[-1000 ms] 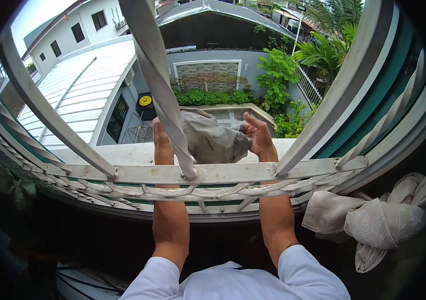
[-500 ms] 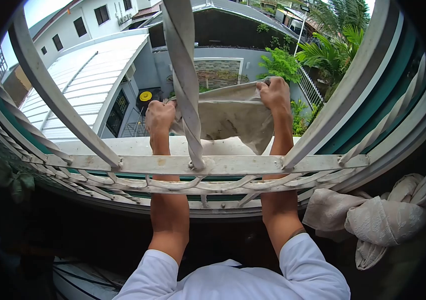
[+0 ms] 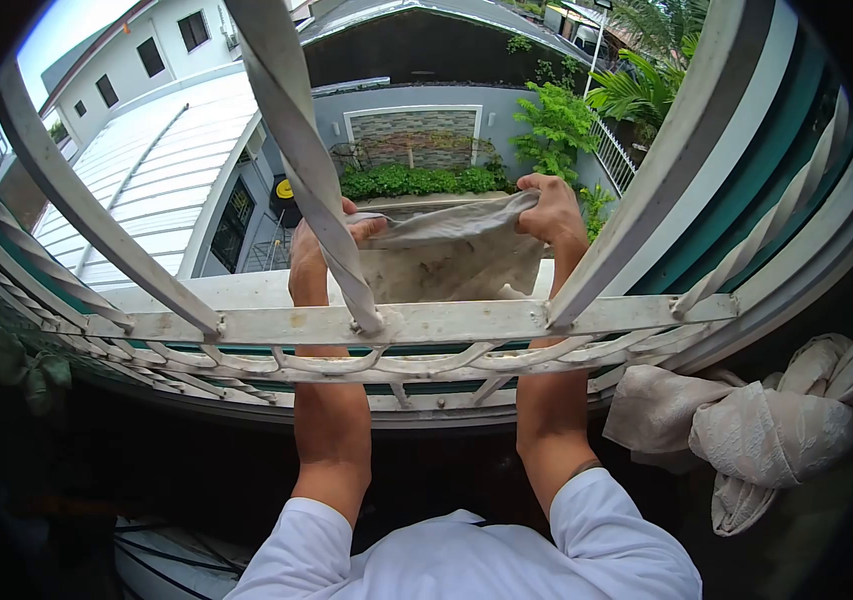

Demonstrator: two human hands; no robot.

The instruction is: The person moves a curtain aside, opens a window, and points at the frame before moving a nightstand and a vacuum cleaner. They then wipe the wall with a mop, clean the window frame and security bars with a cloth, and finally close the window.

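Note:
Both my arms reach out through a white metal window grille (image 3: 447, 322). A stained, pale grey cloth (image 3: 457, 262) hangs stretched between my hands above the outer ledge. My left hand (image 3: 315, 250) grips its left top corner, partly hidden behind a twisted bar. At the other top corner, my right hand (image 3: 555, 215) pinches the cloth between thumb and fingers. The top edge of the cloth is folded and sags a little in the middle.
Bars of the grille stand left, between and right of my arms. A knotted beige curtain (image 3: 772, 435) hangs at the right. Outside are a white metal roof (image 3: 147, 170), a grey wall, a brick panel (image 3: 415, 138) and green plants (image 3: 427, 181).
The cloth's top edge has dropped and sags more, and its lower part has shifted. My right hand is slightly lower. The view has shifted, moving the bars leftward in the picture.

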